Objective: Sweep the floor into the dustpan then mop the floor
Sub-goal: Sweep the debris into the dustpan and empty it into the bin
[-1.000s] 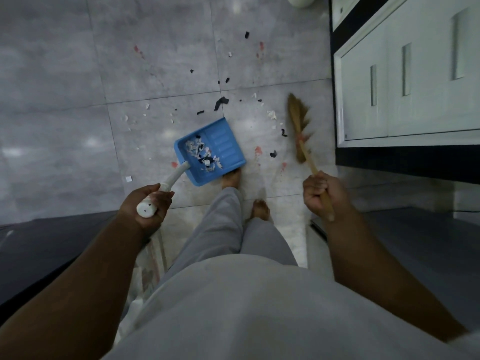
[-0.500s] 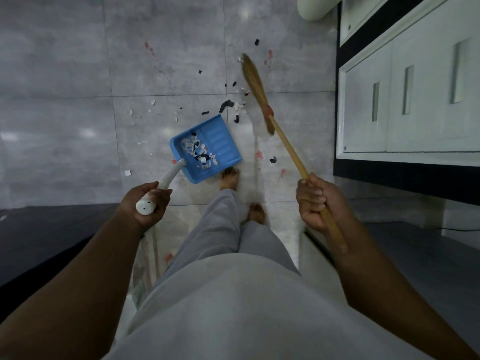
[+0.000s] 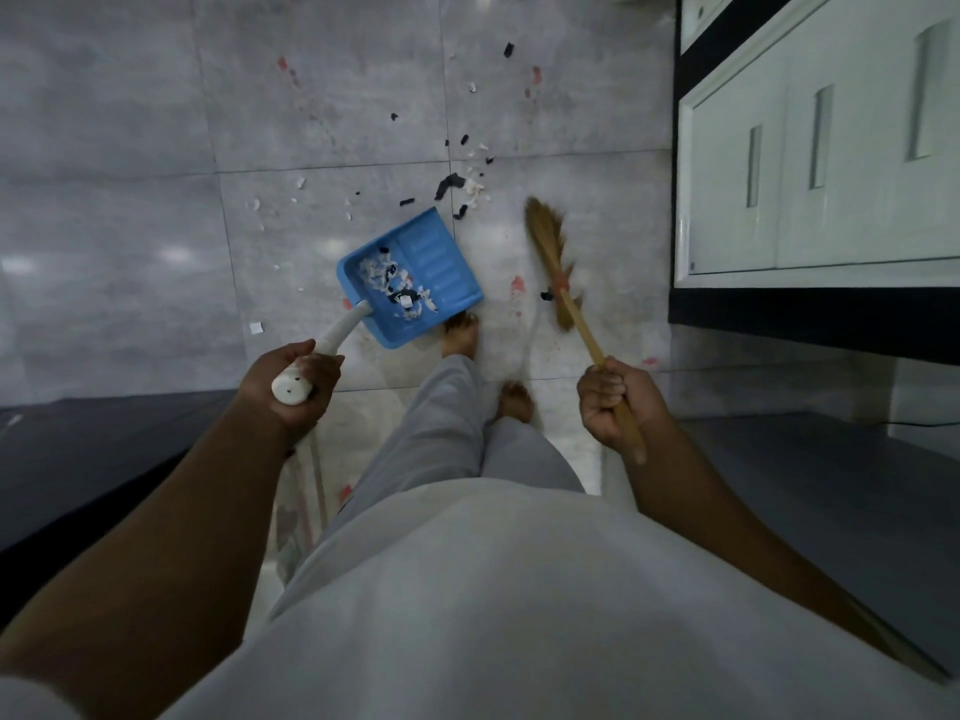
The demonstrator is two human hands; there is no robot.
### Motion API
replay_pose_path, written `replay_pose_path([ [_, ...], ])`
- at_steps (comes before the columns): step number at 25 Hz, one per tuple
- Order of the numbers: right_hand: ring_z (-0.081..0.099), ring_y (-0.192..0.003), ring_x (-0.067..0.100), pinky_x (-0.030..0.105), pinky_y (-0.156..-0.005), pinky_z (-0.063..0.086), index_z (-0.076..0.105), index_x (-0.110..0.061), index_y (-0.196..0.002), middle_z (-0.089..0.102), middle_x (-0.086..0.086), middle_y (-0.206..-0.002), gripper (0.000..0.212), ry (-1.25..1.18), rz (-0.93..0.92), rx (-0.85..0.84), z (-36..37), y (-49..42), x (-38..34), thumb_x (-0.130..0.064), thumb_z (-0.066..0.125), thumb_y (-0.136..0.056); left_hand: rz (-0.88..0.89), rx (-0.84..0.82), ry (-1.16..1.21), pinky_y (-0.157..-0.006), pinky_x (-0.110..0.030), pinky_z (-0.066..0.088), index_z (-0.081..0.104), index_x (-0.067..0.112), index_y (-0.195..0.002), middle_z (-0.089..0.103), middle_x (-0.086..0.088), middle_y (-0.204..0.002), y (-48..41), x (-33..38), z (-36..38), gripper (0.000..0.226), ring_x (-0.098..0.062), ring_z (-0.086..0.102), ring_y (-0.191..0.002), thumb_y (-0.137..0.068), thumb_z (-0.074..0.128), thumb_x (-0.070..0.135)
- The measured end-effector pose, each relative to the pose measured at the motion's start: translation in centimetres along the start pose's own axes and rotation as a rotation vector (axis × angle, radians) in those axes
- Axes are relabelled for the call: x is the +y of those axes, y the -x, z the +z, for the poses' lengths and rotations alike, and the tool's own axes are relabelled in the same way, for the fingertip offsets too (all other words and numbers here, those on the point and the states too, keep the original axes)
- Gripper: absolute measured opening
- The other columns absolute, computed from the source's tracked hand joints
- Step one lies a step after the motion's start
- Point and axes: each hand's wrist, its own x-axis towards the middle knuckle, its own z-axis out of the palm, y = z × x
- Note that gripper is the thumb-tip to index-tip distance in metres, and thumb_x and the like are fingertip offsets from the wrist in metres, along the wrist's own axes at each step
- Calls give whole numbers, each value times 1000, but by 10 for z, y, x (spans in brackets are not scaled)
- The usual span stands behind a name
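While you stand on grey floor tiles, your left hand is closed around the blue dustpan handle and your right hand grips the broom. Scraps lie just beyond the dustpan; white cabinets stand at right.

This looks like a room in a home. The floor is laid with large grey stone-look tiles, glossy enough to mirror ceiling lights. Along the right stands a white cabinet with recessed slot handles, set in a black frame and plinth. The person goes barefoot in loose grey trousers, as one does indoors. A dark low surface at the left may be a bed or mat.
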Motion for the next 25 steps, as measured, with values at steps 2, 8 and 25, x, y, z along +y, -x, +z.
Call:
replay_pose_path([
  [2,34,-28,5,14,-26,26,44,-10,-55,34,-6,-38,53,8,10,-42,13,-7,4,-30,34,-103,17,-13,-46,-36,-10,42,44,-4,-118,40,6,-66,2,1,0,54,-5,45,-37,-69,66,3],
  [8,34,-28,4,13,-26,25,52,-8,-63,35,-8,-41,48,178,3,-137,53,11,-8,-31,38,-102,5,-66,-40,-35,-12,43,44,-3,-117,44,3,-62,6,7,-3,72,-5,46,-36,-50,72,-6],
  [25,34,-28,4,12,-26,24,49,-9,-63,35,-8,-39,48,171,35,-96,50,-8,9,-33,36,-103,-54,5,75,-37,-10,43,48,2,-108,46,5,-55,-1,11,-12,33,-3,47,-37,-81,60,16],
])
